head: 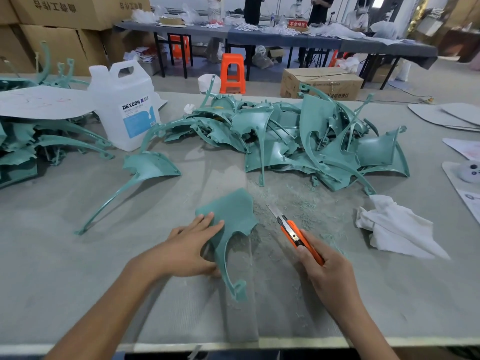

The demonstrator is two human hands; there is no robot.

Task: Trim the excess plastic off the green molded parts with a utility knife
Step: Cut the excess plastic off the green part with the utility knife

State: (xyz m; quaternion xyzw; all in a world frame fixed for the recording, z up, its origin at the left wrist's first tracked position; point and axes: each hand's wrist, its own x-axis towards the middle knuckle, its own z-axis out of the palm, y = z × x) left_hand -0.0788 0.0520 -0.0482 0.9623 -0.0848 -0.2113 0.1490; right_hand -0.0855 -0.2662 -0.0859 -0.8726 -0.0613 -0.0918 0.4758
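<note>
A green molded part (233, 216) lies on the grey table (78, 268) in front of me, its curved leg pointing toward me. My left hand (192, 248) holds it down, fingers straight on its top face and thumb against the leg. My right hand (324, 266) grips an orange utility knife (293, 232), its blade extended and pointing up-left, just right of the part and not touching it. Green shavings (298, 201) litter the table around the blade.
A large heap of green parts (311, 141) fills the table's middle right, another heap (31, 146) sits at the left, and one part (145, 167) lies alone between. A white jug (127, 105) stands behind. A white cloth (394, 224) lies right of the knife.
</note>
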